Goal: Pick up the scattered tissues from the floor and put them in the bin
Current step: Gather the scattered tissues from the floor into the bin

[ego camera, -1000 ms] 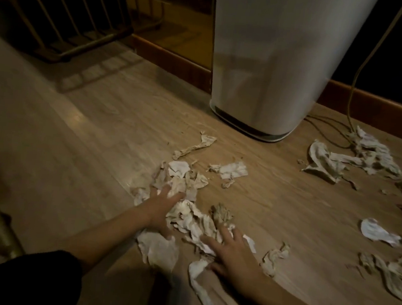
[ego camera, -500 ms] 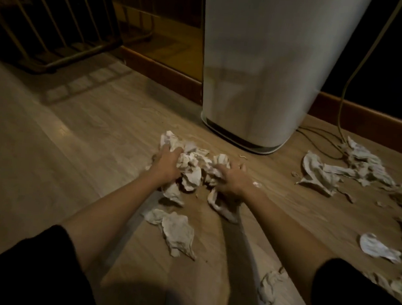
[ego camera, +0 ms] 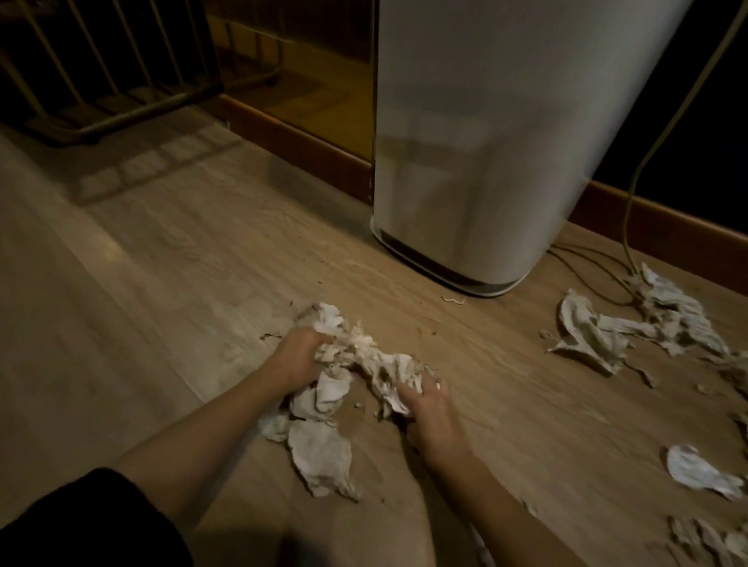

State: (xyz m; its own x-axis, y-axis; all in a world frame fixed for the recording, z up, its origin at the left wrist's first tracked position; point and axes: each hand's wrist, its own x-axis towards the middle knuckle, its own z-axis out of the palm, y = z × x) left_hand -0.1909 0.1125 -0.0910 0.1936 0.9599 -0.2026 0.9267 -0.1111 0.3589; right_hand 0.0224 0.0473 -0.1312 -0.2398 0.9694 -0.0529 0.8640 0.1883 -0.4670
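A bunch of crumpled white tissues (ego camera: 365, 357) lies on the wooden floor in front of me, pressed between both hands. My left hand (ego camera: 295, 358) clutches its left side. My right hand (ego camera: 431, 412) grips its right end. A loose tissue (ego camera: 321, 457) lies flat just below the bunch, between my forearms. More scattered tissues (ego camera: 607, 335) lie at the right, with others (ego camera: 699, 472) nearer the right edge. The tall white bin (ego camera: 489, 135) stands upright behind the bunch, its top out of frame.
A cable (ego camera: 644, 171) hangs down the wall and runs along the floor by the bin's right side. A metal rack (ego camera: 89, 55) stands at the back left. A wooden skirting board (ego camera: 682, 251) borders the floor behind.
Both hands swept the spread tissues together into one bunch and closed on it. One tissue stayed behind on the floor between my forearms.
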